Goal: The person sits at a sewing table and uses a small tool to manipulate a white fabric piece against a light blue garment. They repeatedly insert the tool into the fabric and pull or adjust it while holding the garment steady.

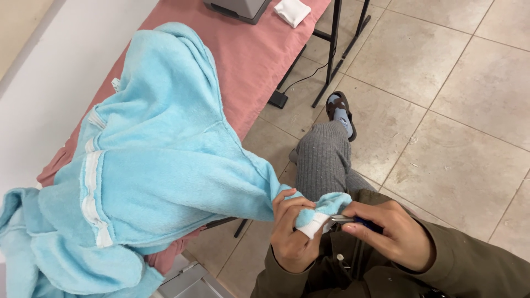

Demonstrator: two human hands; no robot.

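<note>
Left hand [291,234] pinches white cuff [312,225] of blue fleece garment [160,165]; right hand [393,233] closed around small scissors [346,219] touching cuff; both held near lap.

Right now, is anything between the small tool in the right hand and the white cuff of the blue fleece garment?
Nothing visible. The right hand holds a small metal tool whose tip already meets the white cuff of the light blue fleece garment. The left hand pinches that cuff from the other side, clear of the tip.
</note>
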